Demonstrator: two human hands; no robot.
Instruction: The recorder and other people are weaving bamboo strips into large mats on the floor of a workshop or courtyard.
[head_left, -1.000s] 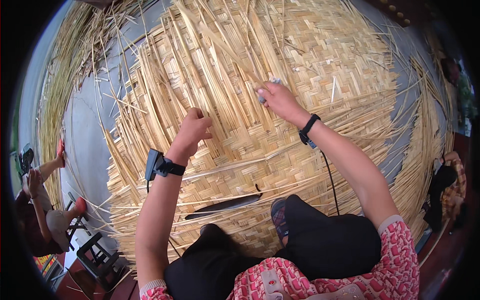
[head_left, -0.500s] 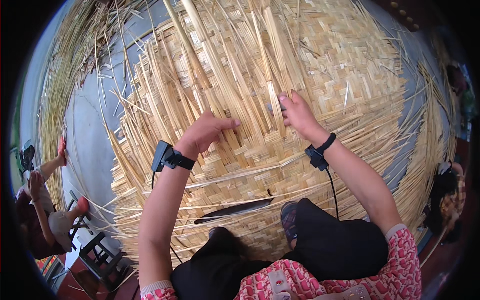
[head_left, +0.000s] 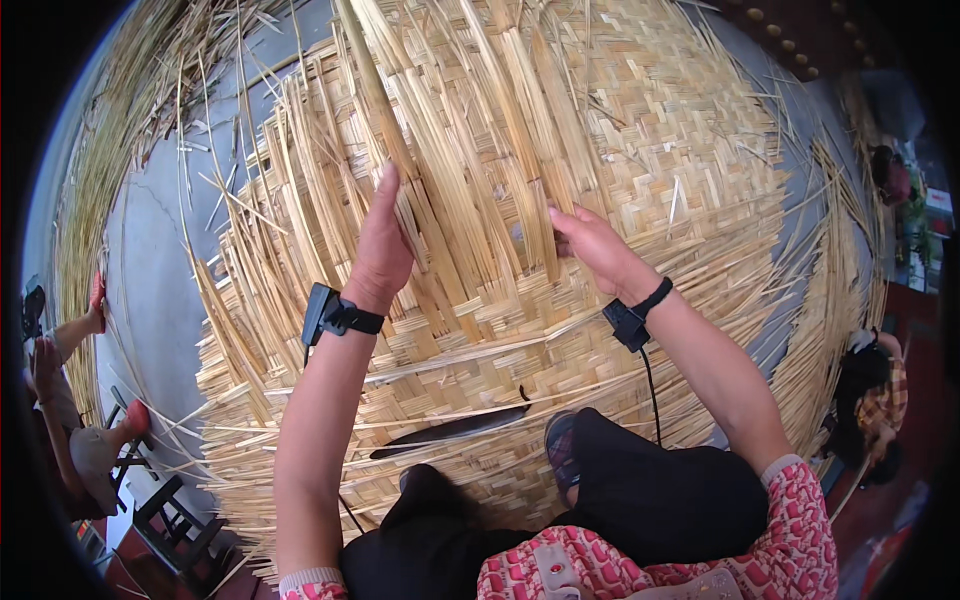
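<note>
A large woven mat of flat, pale straw-coloured strips lies in front of me and under my feet. Loose upright strips run away from me over its middle. My left hand is held on edge against the left of these strips, thumb stretched out and pointing away; its other fingers are mostly hidden. My right hand has its thumb and fingers closed at the edge of a strip right of the middle. The fingertips there are partly hidden. Each wrist wears a black strapped device.
A dark, long, curved blade-like tool lies on the mat before my feet. Bundles of long stalks lie at the far left. More strips spread at the right. Other people sit at both sides, near a dark stool at left.
My left hand has turned on edge and shifted slightly left, its thumb swinging from pointing right to pointing away. My right hand stays at the strip, a little lower. The view has shifted slightly.
</note>
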